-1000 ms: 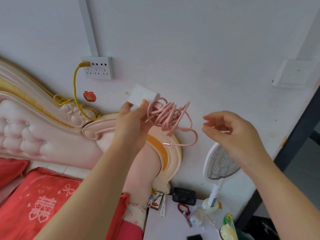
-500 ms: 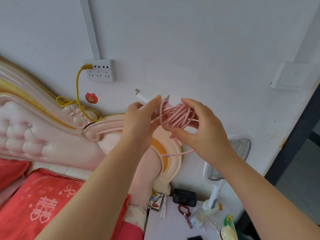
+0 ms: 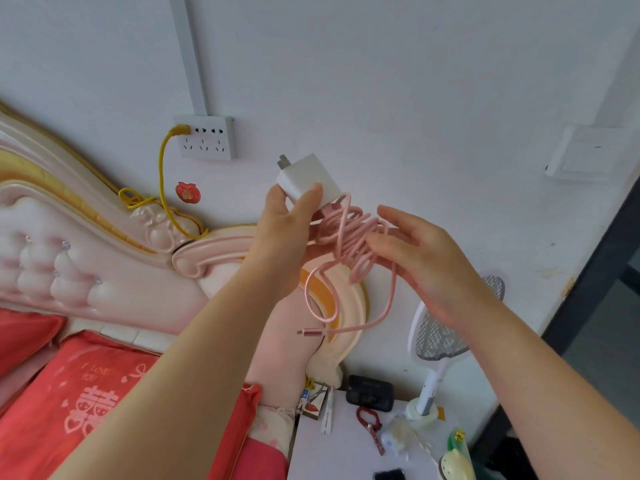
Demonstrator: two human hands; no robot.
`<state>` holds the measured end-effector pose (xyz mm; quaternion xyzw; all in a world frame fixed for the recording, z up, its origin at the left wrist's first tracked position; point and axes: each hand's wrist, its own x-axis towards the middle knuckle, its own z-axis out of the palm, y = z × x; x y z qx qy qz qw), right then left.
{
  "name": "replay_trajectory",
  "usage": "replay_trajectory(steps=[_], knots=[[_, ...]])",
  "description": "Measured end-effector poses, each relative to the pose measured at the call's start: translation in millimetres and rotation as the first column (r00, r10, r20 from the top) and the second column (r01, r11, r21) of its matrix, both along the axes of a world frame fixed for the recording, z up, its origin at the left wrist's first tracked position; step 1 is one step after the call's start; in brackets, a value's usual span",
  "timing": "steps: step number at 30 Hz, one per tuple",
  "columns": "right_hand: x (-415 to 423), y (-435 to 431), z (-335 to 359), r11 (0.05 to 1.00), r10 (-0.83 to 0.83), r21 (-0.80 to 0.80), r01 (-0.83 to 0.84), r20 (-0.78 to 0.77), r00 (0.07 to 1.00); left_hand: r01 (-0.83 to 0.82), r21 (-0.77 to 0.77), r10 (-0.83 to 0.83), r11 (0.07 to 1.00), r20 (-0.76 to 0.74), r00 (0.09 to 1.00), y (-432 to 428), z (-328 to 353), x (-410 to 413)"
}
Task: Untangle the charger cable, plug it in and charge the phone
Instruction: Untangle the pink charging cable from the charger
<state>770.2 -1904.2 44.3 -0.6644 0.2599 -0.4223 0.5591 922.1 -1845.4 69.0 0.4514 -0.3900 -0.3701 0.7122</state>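
My left hand (image 3: 289, 230) grips a white charger plug (image 3: 306, 178), prongs pointing up-left toward the wall. A tangled pink cable (image 3: 349, 237) hangs from the plug in a bundle. Its loose end with a metal connector (image 3: 310, 331) dangles below. My right hand (image 3: 420, 258) touches the right side of the bundle with fingers spread among the loops. A white wall socket (image 3: 207, 138) sits up-left of the plug, with a yellow cable (image 3: 162, 181) plugged into its left side. A dark phone (image 3: 389, 474) shows partly at the bottom edge, on the white bedside table (image 3: 346, 452).
A pink and gold headboard (image 3: 104, 258) and red pillows (image 3: 69, 403) fill the left. The table carries a black device (image 3: 370, 393), a red strap (image 3: 369, 419), small boxes and a white electric swatter (image 3: 440, 334) on a stand. A dark door frame (image 3: 595, 271) is at right.
My right hand reached in from the right to the cable bundle, then loosened its hold. More cable now hangs down in a long loop with the connector lower.
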Motion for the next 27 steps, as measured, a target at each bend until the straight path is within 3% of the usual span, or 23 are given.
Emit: replay_trajectory(steps=[2, 11, 20, 23, 27], knots=[[-8, -5, 0, 0.998, 0.02, 0.058, -0.023, 0.042, 0.999, -0.038, -0.004, 0.038, 0.999, -0.021, 0.999, 0, 0, 6], [-42, -17, -12, 0.99, -0.035, 0.134, 0.044, -0.071, 0.997, -0.156, -0.004, 0.156, 0.988, -0.079, 0.985, 1, -3, 25], [-79, -31, -32, 0.968, -0.198, 0.081, 0.239, -0.339, 0.92, -0.163, 0.023, 0.165, 0.986, -0.149, 0.975, 2, -3, 37], [-78, -37, -40, 0.961, -0.215, 0.036, 0.274, -0.525, 0.824, -0.141, 0.015, 0.141, 0.99, -0.156, 0.978, 1, -3, 33], [-76, -41, -41, 0.957, -0.239, -0.074, 0.28, -0.749, 0.618, -0.148, -0.008, 0.145, 0.989, -0.156, 0.977, 0, 1, 32]])
